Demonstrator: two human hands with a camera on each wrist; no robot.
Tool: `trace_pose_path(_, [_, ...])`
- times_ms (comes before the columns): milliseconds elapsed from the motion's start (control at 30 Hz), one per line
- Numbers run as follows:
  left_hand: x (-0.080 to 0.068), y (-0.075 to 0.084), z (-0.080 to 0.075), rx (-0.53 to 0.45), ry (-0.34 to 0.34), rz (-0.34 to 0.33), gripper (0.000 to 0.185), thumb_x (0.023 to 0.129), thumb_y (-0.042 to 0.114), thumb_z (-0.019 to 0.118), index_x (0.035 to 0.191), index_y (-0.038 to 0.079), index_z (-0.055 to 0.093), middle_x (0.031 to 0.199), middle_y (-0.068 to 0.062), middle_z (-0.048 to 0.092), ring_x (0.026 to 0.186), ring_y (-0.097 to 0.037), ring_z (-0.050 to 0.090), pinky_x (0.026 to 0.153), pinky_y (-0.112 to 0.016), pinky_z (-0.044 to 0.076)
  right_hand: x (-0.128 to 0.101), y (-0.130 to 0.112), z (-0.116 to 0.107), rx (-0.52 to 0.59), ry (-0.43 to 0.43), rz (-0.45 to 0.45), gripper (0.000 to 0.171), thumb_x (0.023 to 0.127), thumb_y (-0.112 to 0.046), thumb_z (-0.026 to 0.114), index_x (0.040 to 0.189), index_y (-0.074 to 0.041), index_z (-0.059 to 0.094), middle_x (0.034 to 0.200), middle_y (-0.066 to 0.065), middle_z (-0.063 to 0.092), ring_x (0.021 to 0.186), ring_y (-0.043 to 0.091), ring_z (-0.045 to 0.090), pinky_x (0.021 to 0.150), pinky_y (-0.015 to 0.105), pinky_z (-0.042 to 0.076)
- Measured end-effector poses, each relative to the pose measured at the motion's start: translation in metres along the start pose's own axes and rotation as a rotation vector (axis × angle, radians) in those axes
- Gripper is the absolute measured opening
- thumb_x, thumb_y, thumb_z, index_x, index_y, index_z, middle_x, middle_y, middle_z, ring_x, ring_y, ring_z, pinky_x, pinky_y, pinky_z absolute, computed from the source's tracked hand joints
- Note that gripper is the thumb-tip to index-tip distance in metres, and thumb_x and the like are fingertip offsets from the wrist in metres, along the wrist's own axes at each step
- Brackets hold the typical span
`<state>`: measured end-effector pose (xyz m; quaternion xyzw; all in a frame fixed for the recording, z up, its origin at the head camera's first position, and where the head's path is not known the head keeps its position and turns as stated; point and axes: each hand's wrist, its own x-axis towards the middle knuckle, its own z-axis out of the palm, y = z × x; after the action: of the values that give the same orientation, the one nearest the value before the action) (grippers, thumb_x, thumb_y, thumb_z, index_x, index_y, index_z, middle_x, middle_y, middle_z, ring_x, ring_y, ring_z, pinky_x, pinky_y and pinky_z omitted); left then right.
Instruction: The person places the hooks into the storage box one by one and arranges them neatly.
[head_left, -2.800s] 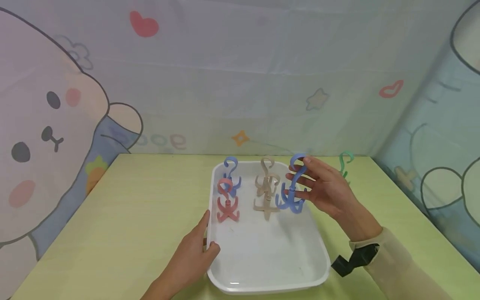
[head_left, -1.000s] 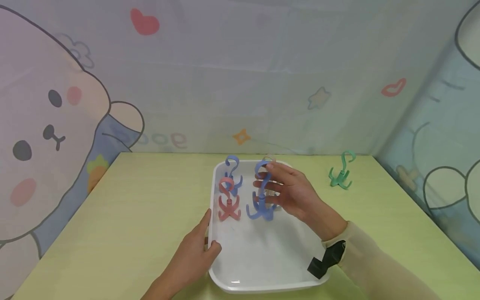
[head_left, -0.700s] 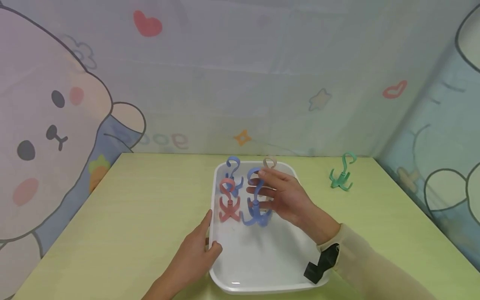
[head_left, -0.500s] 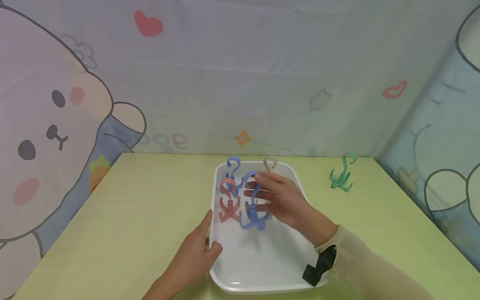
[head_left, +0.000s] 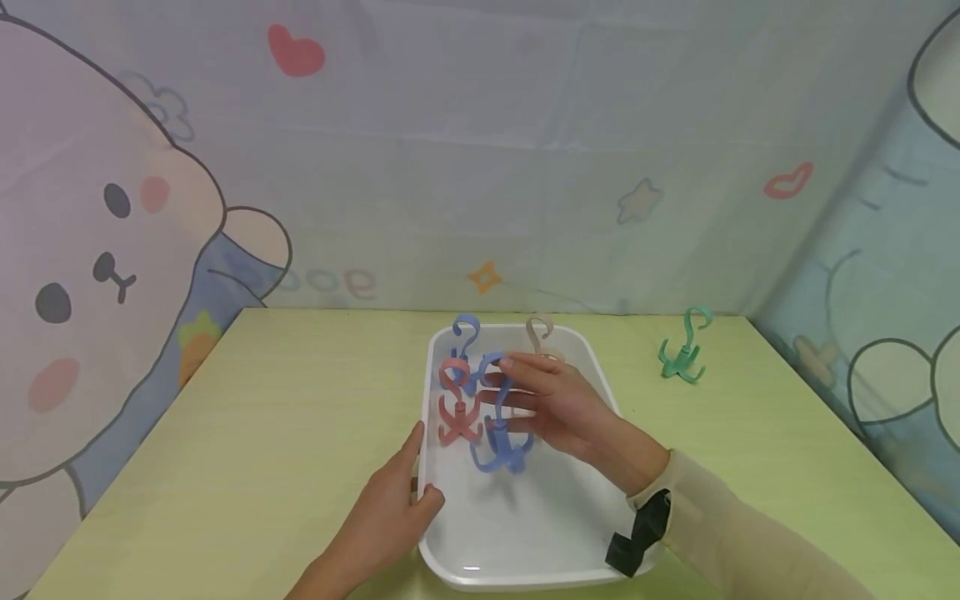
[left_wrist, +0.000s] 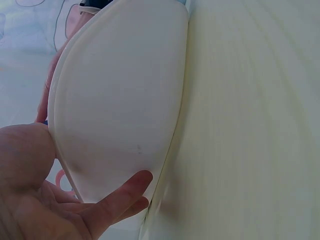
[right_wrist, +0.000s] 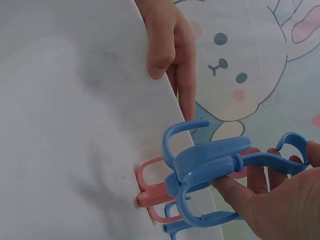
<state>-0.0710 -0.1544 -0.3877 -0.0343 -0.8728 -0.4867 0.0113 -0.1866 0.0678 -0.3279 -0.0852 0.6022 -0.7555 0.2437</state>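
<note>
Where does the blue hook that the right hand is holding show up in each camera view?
Head: the blue hook is at centre, held over the white tray by the right hand, beside the pink hook.
Left wrist: not in it; only the tray's outer wall shows.
Right wrist: lower right, stem pinched by the fingers.
Shared landmark: the white tray, gripped at its rim by the left hand.

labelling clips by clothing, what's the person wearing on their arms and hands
Both hands are bare, with no gloves or rings visible. The right hand comes from a long beige fabric sleeve with a black strap and clip at the wrist. The left hand shows no sleeve in the head view.
</note>
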Motion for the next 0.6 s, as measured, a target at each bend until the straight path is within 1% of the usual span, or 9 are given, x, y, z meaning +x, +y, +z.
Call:
trace_pose_path(67, [0.000, 0.000, 0.000, -0.002, 0.000, 0.001, 0.085, 0.089, 0.009, 0.059, 0.167, 0.001, 0.026, 0.162, -0.022, 0.046, 0.116, -0.037, 0.073, 0.084, -0.037, 0.063, 0.001, 0.000, 0.000, -0.003, -0.003, 0.001, 0.019, 0.105, -0.025, 0.065, 0.116, -0.017, 0.078, 0.112, 0.003, 0.079, 0.107, 0.023, 0.074, 0.087, 0.038, 0.064])
trace_pose_path(233, [0.000, -0.001, 0.000, -0.009, 0.002, 0.004, 0.085, 0.089, 0.009, 0.059, 0.167, 0.000, 0.025, 0.162, -0.022, 0.047, 0.116, -0.036, 0.074, 0.082, -0.035, 0.062, 0.003, 0.002, 0.003, -0.006, -0.006, 0.013, 0.018, 0.105, -0.024, 0.065, 0.115, -0.017, 0.078, 0.112, 0.004, 0.079, 0.106, 0.023, 0.075, 0.095, 0.045, 0.062])
trace_pose_path(400, [0.000, -0.002, 0.001, -0.006, 0.002, 0.010, 0.084, 0.089, 0.009, 0.059, 0.167, 0.001, 0.026, 0.162, -0.021, 0.047, 0.116, -0.035, 0.074, 0.083, -0.034, 0.062, 0.004, 0.005, 0.005, -0.007, -0.019, 0.025, 0.019, 0.105, -0.023, 0.065, 0.118, -0.016, 0.078, 0.111, 0.004, 0.079, 0.105, 0.023, 0.074, 0.096, 0.047, 0.061])
trace_pose_path(600, [0.001, -0.002, 0.000, 0.008, 0.006, 0.018, 0.083, 0.090, 0.008, 0.059, 0.166, 0.001, 0.027, 0.161, -0.021, 0.048, 0.114, -0.035, 0.074, 0.084, -0.035, 0.062, 0.006, 0.006, 0.011, -0.006, -0.034, 0.033, 0.018, 0.105, -0.020, 0.064, 0.114, -0.017, 0.079, 0.106, 0.001, 0.078, 0.104, 0.023, 0.074, 0.100, 0.051, 0.060])
